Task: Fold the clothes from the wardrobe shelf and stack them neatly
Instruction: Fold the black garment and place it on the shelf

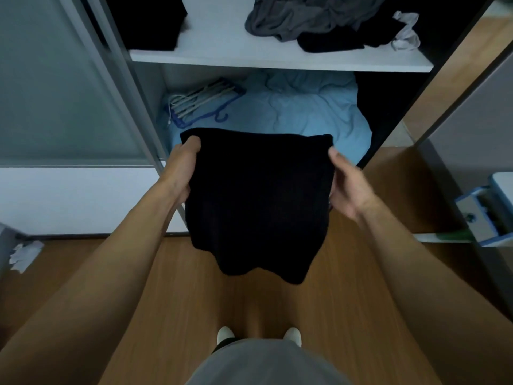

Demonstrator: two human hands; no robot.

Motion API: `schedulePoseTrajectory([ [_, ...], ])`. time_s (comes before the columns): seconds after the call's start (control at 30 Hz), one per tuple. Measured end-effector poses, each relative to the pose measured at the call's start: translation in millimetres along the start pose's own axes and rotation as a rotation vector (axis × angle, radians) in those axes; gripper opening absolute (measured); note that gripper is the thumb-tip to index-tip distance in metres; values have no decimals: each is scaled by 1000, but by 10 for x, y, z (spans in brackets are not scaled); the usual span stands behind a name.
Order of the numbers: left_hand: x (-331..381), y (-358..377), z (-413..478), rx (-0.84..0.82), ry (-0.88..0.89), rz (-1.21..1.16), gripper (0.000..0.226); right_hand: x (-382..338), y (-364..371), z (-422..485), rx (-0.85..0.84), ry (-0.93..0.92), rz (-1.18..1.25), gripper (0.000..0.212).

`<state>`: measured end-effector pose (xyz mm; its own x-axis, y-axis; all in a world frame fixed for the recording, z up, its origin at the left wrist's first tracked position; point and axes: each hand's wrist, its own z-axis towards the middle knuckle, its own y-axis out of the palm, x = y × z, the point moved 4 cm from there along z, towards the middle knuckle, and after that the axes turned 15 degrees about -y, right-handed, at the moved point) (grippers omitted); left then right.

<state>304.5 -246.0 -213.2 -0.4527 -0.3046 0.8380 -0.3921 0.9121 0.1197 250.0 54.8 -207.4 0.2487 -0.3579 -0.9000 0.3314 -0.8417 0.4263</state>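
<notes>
Black garment (258, 201), left hand (184, 168), right hand (344, 187)

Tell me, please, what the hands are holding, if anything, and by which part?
One black garment, hanging free: the left hand grips its upper left corner, the right hand its upper right edge.

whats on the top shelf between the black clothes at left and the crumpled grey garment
Nothing, just bare white wardrobe shelf, as the head view shows.

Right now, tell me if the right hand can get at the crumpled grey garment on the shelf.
Probably not yet: the right hand holds the black garment. The grey garment lies on the open-fronted shelf, with nothing before it.
</notes>
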Motion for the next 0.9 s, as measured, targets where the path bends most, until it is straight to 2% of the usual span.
schedulePoseTrajectory([
  [0.1,-19,-34,3,-24,-73,-73,32,488,177,-200,-47,218,-135,29],
  [0.2,-162,-265,62,-216,-174,-189,23,645,366,-175,-13,189,-75,32],
  [0.23,-272,-360,72,-304,-220,-194,37,642,418,-154,16,169,-3,34],
  [0.3,-648,-523,83,-381,-361,-19,65,657,501,-101,27,174,71,37],
  [0.33,-865,-548,68,-408,-433,77,73,676,535,-79,20,192,68,37],
  [0.4,-1173,-531,75,-420,-481,88,79,725,538,-29,14,244,10,40],
  [0.5,-1227,-505,150,-373,-389,-88,63,742,413,4,9,342,-99,39],
  [0.57,-1202,-566,182,-347,-357,-142,62,821,287,-20,-19,388,-251,31],
  [0.63,-1230,-657,209,-285,-324,-87,70,974,204,-38,-23,414,-436,33],
  [0.73,-1278,-824,245,-127,-279,-53,83,1200,168,3,115,419,-615,45],
  [0.83,-1262,-950,259,21,-223,-24,73,1291,191,101,240,369,-660,54],
  [0.9,-1214,-1007,279,111,-190,80,78,1272,252,172,207,290,-713,63],
])
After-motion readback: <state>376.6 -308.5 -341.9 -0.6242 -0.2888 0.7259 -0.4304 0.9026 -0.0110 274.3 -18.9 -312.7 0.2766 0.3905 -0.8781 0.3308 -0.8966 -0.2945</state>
